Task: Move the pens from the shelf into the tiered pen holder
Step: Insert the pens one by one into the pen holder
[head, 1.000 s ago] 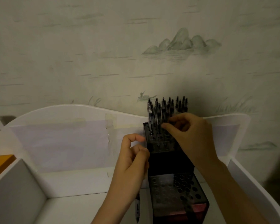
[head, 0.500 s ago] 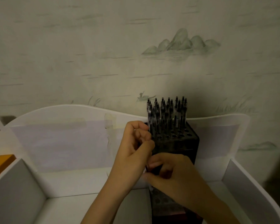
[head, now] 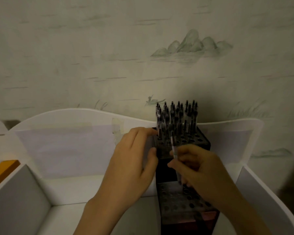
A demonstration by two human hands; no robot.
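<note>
No legible txt, labels, brands or nos. anywhere; too dim to read any.

A white shelf [head: 75, 185] with a curved back wall and side walls is set against a painted wall. A dark tiered holder [head: 180, 197] is stood on it, right of centre.

The tiered pen holder [head: 183, 167] is black, with rows of round holes – it stands upright on the white shelf [head: 98, 187]. Many dark pens [head: 176, 116] stand upright in its top tier; one pen [head: 174, 148] is tilted above the holes.
</note>
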